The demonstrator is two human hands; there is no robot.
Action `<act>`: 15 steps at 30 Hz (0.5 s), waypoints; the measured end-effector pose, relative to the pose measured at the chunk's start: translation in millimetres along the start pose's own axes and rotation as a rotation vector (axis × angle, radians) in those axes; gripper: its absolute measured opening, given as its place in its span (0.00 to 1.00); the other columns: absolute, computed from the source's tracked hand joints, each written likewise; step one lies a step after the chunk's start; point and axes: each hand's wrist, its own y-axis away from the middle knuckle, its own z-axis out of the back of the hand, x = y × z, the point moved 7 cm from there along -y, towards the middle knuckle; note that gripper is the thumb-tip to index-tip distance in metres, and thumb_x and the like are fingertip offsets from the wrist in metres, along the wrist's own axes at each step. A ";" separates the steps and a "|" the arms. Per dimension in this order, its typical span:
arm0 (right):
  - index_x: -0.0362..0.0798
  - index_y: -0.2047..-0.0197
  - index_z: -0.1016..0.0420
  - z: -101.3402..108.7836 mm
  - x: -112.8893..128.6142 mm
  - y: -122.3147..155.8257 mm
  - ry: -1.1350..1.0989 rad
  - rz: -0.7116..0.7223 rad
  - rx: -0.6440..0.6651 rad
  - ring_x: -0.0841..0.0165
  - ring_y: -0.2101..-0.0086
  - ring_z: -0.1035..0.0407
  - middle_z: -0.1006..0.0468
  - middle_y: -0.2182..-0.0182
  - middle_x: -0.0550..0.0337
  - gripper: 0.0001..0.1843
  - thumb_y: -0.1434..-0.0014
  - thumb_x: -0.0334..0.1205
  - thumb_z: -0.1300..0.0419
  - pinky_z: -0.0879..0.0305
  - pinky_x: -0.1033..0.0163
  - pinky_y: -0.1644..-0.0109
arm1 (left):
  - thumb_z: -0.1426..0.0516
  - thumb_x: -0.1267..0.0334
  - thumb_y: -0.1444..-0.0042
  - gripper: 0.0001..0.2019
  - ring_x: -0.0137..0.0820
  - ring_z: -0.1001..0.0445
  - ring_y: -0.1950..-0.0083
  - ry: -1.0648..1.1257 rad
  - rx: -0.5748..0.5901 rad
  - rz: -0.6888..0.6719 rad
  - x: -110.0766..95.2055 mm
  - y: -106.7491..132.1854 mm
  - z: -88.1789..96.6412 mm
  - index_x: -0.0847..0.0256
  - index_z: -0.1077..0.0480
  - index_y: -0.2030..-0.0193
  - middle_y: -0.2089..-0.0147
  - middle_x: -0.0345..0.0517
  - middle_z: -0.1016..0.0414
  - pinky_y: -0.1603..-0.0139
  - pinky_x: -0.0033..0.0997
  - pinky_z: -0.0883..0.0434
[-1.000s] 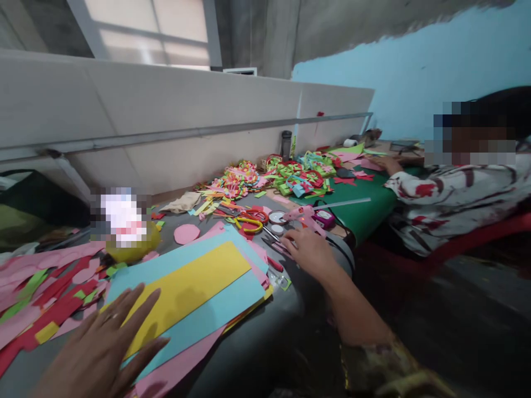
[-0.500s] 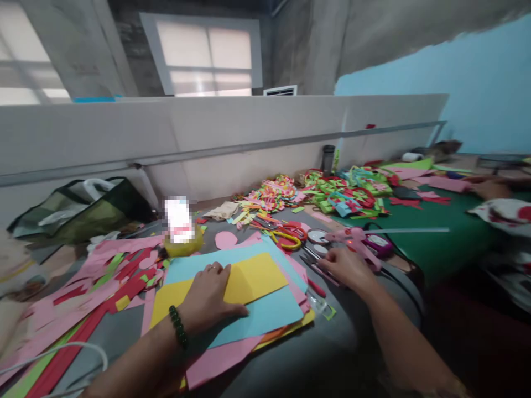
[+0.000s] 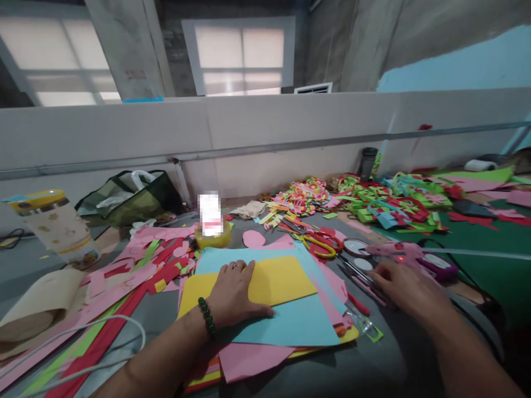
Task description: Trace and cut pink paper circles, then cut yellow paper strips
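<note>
My left hand (image 3: 234, 296) lies flat with fingers and thumb spread on a yellow sheet (image 3: 286, 279). Under that strip is a larger light blue sheet (image 3: 294, 323), on top of a stack with pink (image 3: 253, 362), orange and yellow edges showing. To the right, my right hand (image 3: 398, 282) has its fingers closed at the near end of a slim, pointed metal tool (image 3: 359, 273); its exact kind is unclear. Beyond its fingertips are red and yellow-handled scissors (image 3: 321, 247) and a tape roll (image 3: 357, 247). A pink glue gun (image 3: 400, 252) lies just behind this hand.
Pink, red and green strips (image 3: 120, 293) cover the left side, near a white cable (image 3: 136, 323) and a tumbler (image 3: 53, 226). A lit phone (image 3: 210, 213) stands on a yellow tape roll (image 3: 213, 235). Piles of colourful cut pieces (image 3: 307, 196) lie along the back wall.
The view has turned left, so the tumbler now shows and the other person's hand at right is out of frame. Both hands stay at about the same places on the table.
</note>
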 end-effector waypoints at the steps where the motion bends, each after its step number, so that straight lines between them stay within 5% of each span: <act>1: 0.49 0.70 0.26 -0.4 1.2 -0.8 -0.001 0.004 0.013 0.56 0.67 0.28 0.22 0.71 0.52 0.17 0.44 0.52 0.47 0.43 0.59 0.70 | 0.49 0.25 0.64 0.56 0.52 0.38 0.45 -0.003 -0.016 0.012 0.5 0.4 0.6 0.67 0.44 0.35 0.44 0.62 0.35 0.42 0.50 0.42; 4: 0.48 0.65 0.26 -5.1 9.6 -2.7 0.006 0.010 0.073 0.55 0.63 0.28 0.22 0.66 0.50 0.21 0.42 0.56 0.50 0.42 0.58 0.68 | 0.49 0.24 0.67 0.59 0.53 0.38 0.45 -0.008 -0.037 0.040 3.0 0.5 0.1 0.70 0.45 0.35 0.44 0.63 0.35 0.43 0.51 0.41; 9: 0.49 0.68 0.27 -5.4 21.1 -2.0 0.102 -0.013 0.115 0.55 0.61 0.28 0.22 0.65 0.49 0.17 0.40 0.48 0.53 0.43 0.60 0.68 | 0.50 0.23 0.67 0.58 0.53 0.38 0.45 -0.002 -0.048 0.052 5.1 0.8 -0.9 0.71 0.42 0.38 0.44 0.63 0.35 0.43 0.52 0.42; 15: 0.48 0.73 0.29 -7.5 3.1 -6.9 0.094 -0.030 0.173 0.59 0.69 0.28 0.22 0.70 0.51 0.15 0.41 0.44 0.51 0.44 0.61 0.71 | 0.49 0.24 0.66 0.48 0.50 0.35 0.50 -0.004 -0.082 0.069 5.4 -0.3 3.3 0.65 0.32 0.49 0.51 0.58 0.32 0.47 0.50 0.39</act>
